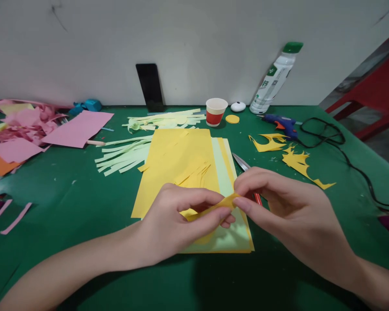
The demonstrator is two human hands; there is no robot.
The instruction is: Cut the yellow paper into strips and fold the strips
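Note:
Between both hands is a narrow piece of yellow paper [228, 201], held just above a stack of sheets. My left hand [184, 220] pinches it between thumb and fingers, and part of it is hidden inside that hand. At its right end, the thumb and index finger of my right hand [285, 207] grip the tip. Beneath lie yellow sheets [178, 151] with thin yellow slivers on top, over pale green sheets [227, 242]. Partly covered by my right hand is a pair of scissors [241, 162] with red handles.
Fringed green strips [126, 155] lie behind the stack, near a paper cup [215, 113]. Pink paper scraps [22, 125] heap at left. A phone [150, 86] and a bottle [275, 80] lean on the wall. A glue gun [283, 124] with its cord and yellow offcuts [298, 162] lie right.

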